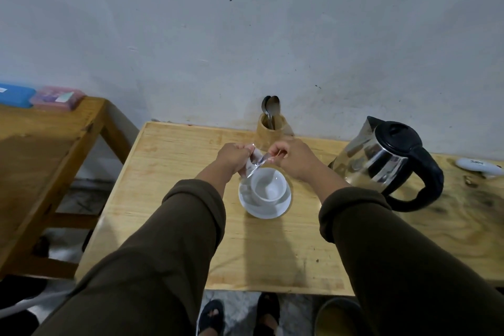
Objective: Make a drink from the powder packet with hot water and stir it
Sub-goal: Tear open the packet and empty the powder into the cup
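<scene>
A small silvery powder packet (255, 162) is held between both hands just above the far-left rim of a white cup (268, 184). The cup stands empty on a white saucer (266, 210) in the middle of the wooden table (169, 194). My left hand (235, 157) grips the packet's left side, and my right hand (289, 157) pinches its right end. A steel kettle (381, 158) with a black lid and handle stands to the right of the cup. Two spoons (270, 109) stick up from a wooden holder (271, 128) at the wall.
A white oval object (478, 166) lies at the far right of the table. A second wooden table (41, 144) at left carries a blue box (15, 95) and a pink box (57, 97). Feet in sandals (212, 314) and a round bin (338, 316) are below the table's front edge.
</scene>
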`<state>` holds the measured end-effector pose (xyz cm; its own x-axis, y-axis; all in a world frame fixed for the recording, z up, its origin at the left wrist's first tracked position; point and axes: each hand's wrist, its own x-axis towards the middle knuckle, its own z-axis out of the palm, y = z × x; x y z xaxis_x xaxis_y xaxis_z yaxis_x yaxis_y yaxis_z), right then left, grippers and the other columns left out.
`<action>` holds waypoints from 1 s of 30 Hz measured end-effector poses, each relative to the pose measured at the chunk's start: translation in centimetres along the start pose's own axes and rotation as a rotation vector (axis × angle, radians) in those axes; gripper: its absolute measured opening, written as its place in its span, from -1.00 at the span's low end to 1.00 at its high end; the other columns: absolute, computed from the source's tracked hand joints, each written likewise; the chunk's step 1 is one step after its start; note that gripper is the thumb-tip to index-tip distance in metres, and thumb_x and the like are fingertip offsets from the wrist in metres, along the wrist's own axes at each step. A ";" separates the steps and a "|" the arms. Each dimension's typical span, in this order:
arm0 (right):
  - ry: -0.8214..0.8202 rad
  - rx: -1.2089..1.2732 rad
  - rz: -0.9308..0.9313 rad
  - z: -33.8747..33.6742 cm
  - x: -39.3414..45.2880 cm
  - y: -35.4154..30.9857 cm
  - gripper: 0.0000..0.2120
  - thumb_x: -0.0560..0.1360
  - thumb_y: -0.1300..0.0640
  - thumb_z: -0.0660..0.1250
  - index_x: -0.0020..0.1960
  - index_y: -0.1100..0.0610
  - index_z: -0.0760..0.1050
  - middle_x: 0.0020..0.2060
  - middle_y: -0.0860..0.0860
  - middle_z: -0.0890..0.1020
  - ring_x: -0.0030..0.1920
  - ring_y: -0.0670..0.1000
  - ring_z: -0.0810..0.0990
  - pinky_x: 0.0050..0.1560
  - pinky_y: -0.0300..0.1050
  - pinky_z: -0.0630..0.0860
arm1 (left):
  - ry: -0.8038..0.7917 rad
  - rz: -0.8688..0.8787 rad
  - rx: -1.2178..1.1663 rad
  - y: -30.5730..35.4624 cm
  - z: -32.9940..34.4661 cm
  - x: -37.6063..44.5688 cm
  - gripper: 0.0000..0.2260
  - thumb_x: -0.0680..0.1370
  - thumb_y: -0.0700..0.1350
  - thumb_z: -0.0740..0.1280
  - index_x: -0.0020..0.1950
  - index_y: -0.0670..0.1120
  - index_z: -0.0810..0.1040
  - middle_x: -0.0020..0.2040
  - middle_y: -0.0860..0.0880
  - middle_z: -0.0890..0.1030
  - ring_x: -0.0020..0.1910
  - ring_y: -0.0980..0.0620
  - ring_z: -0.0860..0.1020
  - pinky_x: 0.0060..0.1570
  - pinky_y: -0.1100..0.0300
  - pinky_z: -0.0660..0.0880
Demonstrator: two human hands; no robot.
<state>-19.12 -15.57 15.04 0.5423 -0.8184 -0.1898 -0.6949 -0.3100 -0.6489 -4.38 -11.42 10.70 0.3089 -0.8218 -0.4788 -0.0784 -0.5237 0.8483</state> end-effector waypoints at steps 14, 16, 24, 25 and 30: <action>-0.044 0.034 0.131 2.4 -1.2 3.2 -0.83 0.44 0.33 0.30 -0.19 0.07 0.48 -0.23 0.06 0.57 -0.17 0.05 0.55 -0.20 -0.22 0.45 | 0.019 -0.187 0.407 -1.0 2.9 0.6 -0.69 0.50 -0.17 0.31 -0.45 -0.13 0.37 -0.47 -0.07 0.43 -0.46 0.01 0.41 -0.40 0.24 0.36; -0.081 0.044 0.130 2.9 -1.3 3.5 -0.80 0.44 0.35 0.27 -0.14 0.06 0.49 -0.17 0.09 0.62 -0.12 0.07 0.58 -0.13 -0.21 0.49 | 0.019 -0.203 0.530 -1.1 3.2 0.8 -0.71 0.47 -0.18 0.30 -0.45 -0.12 0.37 -0.45 -0.04 0.45 -0.41 0.01 0.44 -0.38 0.26 0.37; -0.263 0.011 0.072 3.1 -1.5 4.2 -0.76 0.32 0.23 0.44 -0.11 0.02 0.46 -0.19 0.00 0.58 -0.19 -0.02 0.53 -0.11 -0.21 0.48 | 0.025 -0.207 0.790 -0.7 4.7 1.0 -0.66 0.48 0.04 0.35 -0.38 -0.11 0.35 -0.43 0.01 0.42 -0.36 0.06 0.44 -0.45 0.26 0.25; -0.267 -0.004 0.065 2.9 -1.5 4.3 -0.76 0.31 0.22 0.45 -0.12 0.01 0.46 -0.19 -0.01 0.57 -0.19 -0.03 0.53 -0.12 -0.22 0.47 | 0.031 -0.207 0.813 -0.6 4.8 1.0 -0.67 0.50 0.01 0.32 -0.38 -0.11 0.34 -0.43 0.01 0.41 -0.38 0.06 0.42 -0.44 0.27 0.24; -0.166 -0.096 0.068 3.1 -0.9 5.5 -0.70 0.41 0.27 0.36 -0.36 -0.04 0.37 -0.26 0.00 0.52 -0.20 0.01 0.46 -0.34 -0.33 0.31 | 0.049 -0.246 0.704 0.1 5.0 0.7 -0.66 0.51 -0.03 0.33 -0.40 -0.11 0.33 -0.71 0.03 0.41 -0.44 0.11 0.37 -0.42 0.32 0.24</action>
<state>-21.93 -15.05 9.39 0.5574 -0.7507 -0.3546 -0.7701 -0.3078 -0.5588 -8.86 -13.18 9.30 0.4363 -0.6597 -0.6119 -0.5848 -0.7247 0.3644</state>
